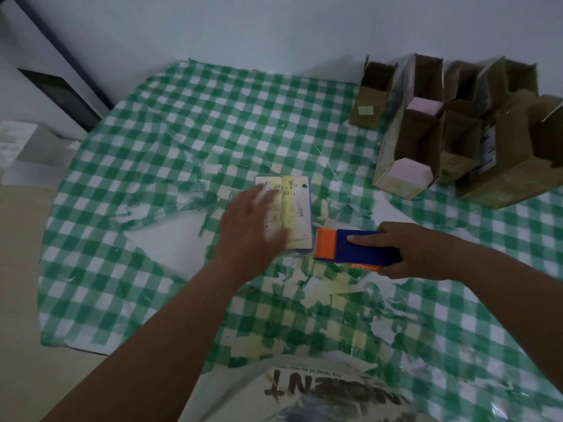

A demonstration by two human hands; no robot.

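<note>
Lying flat on the counter [182,132], the labelled parcel [300,208] runs lengthwise away from the person. The left hand [253,226] rests on it, fingers straight. The right hand [417,251] grips the tape dispenser [356,249] just beside the parcel's near right corner, orange head pointing at it.

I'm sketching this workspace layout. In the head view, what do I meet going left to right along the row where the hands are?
left hand → labelled flat package → blue and orange tool → right hand
</note>
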